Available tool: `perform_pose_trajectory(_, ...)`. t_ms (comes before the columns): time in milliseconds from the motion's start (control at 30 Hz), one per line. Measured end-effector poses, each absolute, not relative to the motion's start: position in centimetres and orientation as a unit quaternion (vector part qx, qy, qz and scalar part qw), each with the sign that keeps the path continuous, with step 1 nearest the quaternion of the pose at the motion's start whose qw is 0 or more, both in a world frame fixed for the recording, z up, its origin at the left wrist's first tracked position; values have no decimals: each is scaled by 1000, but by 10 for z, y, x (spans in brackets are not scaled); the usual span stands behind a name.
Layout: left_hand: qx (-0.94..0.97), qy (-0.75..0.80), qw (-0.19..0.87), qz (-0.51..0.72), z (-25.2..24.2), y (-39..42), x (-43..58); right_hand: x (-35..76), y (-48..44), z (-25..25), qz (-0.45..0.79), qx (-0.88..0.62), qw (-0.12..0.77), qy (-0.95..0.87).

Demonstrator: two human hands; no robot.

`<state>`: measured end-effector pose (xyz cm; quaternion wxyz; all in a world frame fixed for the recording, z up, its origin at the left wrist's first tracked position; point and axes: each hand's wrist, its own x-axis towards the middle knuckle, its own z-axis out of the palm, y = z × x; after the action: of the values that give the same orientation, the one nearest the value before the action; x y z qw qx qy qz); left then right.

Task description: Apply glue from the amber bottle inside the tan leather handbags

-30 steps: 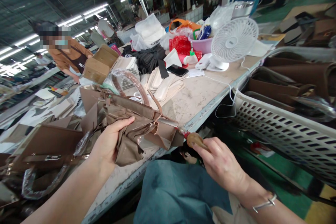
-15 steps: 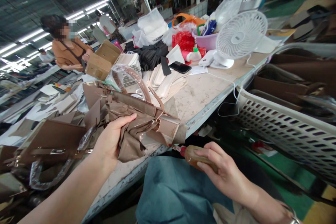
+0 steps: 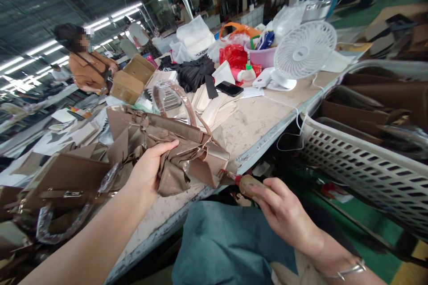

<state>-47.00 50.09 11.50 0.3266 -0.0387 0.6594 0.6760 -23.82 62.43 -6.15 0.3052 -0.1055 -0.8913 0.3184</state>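
Note:
My left hand (image 3: pixel 150 164) grips the bunched brown lining of a taupe handbag (image 3: pixel 174 127), thumb on top and the other fingers hidden beneath. The bag lies near the table's front edge, its plastic-wrapped handle (image 3: pixel 179 93) standing up behind. In my right hand (image 3: pixel 284 209) is a glue bottle (image 3: pixel 249 185) with a yellowish body and red-collared nozzle. The fingers wrap round the bottle, and its tip points at the bag's near right corner. Whether the tip touches the bag I cannot tell.
More brown handbags (image 3: pixel 73 173) are heaped at left. Along the table (image 3: pixel 247 120) are a phone (image 3: pixel 229 88), a white fan (image 3: pixel 302 51), a purple basin (image 3: pixel 262 56) and a cardboard box (image 3: pixel 132 79). A white basket (image 3: pixel 361 160) holds brown bags at right. A co-worker (image 3: pixel 88 62) stands far left.
My left hand and the handbag have shifted slightly right and up. The glue bottle in my right hand has risen a little towards the bag's corner.

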Motion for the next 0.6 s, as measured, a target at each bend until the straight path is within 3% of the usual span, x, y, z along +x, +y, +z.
perform_pose_trajectory(167, -44, 659, 342, 668, 108, 517, -480, -239, 643, -55, 251, -103, 359, -893)
perform_pose_trajectory(600, -39, 680, 335, 651, 98, 553, -495, -253, 672, -55, 230, -67, 314, -919)
